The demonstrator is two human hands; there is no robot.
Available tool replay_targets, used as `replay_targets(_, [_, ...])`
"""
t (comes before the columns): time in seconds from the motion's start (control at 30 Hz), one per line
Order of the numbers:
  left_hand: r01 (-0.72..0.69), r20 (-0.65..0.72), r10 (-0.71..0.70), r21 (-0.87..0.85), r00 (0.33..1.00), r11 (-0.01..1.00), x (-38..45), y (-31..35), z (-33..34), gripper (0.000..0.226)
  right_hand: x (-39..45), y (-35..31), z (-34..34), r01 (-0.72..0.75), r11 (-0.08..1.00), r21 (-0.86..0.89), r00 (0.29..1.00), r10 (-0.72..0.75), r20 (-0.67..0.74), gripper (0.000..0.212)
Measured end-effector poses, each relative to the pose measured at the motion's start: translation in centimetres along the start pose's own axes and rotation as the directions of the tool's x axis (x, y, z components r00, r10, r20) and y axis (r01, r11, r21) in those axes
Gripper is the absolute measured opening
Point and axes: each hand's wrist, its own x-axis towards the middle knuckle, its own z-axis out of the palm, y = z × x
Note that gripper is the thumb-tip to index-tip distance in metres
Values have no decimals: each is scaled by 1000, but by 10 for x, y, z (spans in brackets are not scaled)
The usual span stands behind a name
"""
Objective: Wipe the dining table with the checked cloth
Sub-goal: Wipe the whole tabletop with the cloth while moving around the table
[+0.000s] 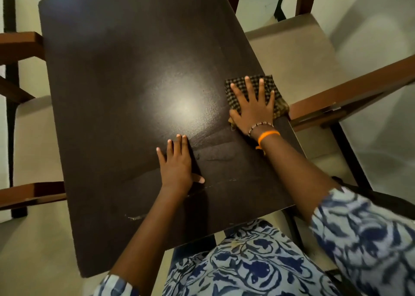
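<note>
The dark brown dining table (125, 71) fills the middle of the view, with a bright light glare near its centre. A brown-and-cream checked cloth (278, 103) lies flat at the table's right edge, partly hanging over it. My right hand (252, 106) presses on the cloth with fingers spread and straight. My left hand (178, 163) rests flat on the bare tabletop, closer to me and left of the cloth, fingers straight. Damp streaks show on the surface between the two hands.
Wooden chairs with beige seats stand around the table: one on the right (298, 55), one on the left (33, 143). A pale tiled floor (379, 93) lies beyond. The table's near edge meets my patterned blue clothing (247, 262).
</note>
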Motion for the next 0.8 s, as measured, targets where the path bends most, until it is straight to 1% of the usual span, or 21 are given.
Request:
replay_targets(0.1, [0,-19,1,62,1000,998,-1,-3,1,126,22,-6,-3,26,1000,4,1000,-26,17,67])
replay_targets(0.2, [-6,-31,9,76,999,997,-1,-6,3,126,6,2,-1,67,998,-2,998,-67,-3,66])
replay_targets(0.33, [-14,-41,17,72,999,997,0,-8,6,126,-65,23,10,87,996,7,996,-87,-7,68])
replay_targets(0.47, [-31,-71,36,74,997,997,1,-11,9,126,-149,32,28,45,999,-3,998,-45,-35,71])
replay_targets(0.53, [-32,-72,37,75,997,997,1,-10,8,126,-167,33,35,36,999,-35,999,-37,-37,71])
replay_targets(0.67, [-34,-81,39,60,996,998,1,-11,9,126,-150,26,34,79,995,-63,995,-83,-60,70])
replay_targets(0.8, [-39,-88,44,50,995,998,0,-11,9,126,-94,13,22,140,988,-62,990,-141,-17,70])
